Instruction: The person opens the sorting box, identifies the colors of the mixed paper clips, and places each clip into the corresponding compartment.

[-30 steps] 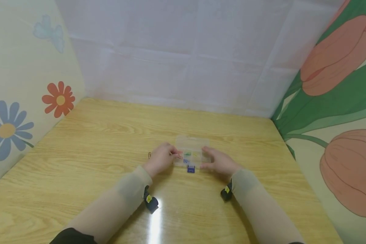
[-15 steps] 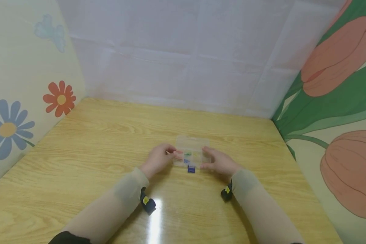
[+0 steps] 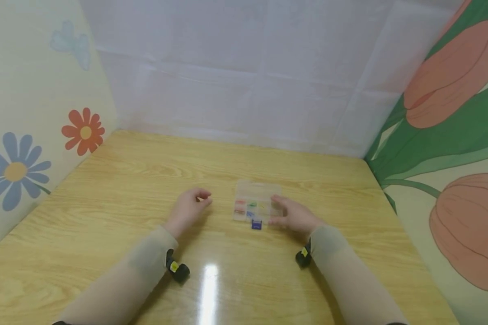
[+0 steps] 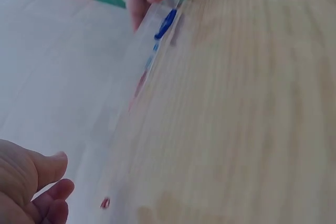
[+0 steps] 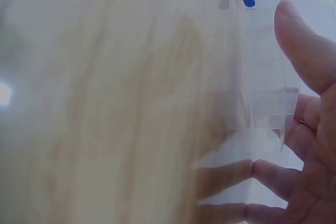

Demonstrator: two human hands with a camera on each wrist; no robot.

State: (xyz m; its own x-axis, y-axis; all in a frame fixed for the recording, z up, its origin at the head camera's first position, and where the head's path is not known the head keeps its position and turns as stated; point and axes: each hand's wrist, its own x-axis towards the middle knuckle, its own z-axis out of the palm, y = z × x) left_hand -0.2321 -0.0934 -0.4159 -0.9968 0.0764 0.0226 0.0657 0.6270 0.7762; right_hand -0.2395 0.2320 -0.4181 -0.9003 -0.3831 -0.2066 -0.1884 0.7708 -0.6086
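Observation:
A clear plastic compartment box [image 3: 265, 215] lies on the table with its lid [image 3: 258, 189] folded back. Red paper clips [image 3: 239, 211] are in its left compartments, with green clips [image 3: 252, 205], blue clips [image 3: 250, 214] and a little yellow in others. A dark blue latch [image 3: 256, 225] juts from the front. My right hand [image 3: 297, 216] holds the box's right end between thumb and fingers. Left of the box, my left hand [image 3: 189, 207] hovers with loosely bent fingers and nothing between them. Close by it in the left wrist view is a red paper clip [image 4: 105, 203], hidden in the head view.
The wood-grain table [image 3: 244, 280] extends all around the box. A white sheet [image 3: 244, 76] hangs at the back. Flower-patterned panels [image 3: 16, 99] stand at both sides. Each wrist carries a small black camera [image 3: 179, 272].
My left hand has let go of a red paper clip in the box's left compartment and moved left, away from the box. The right hand stays at the box's right end.

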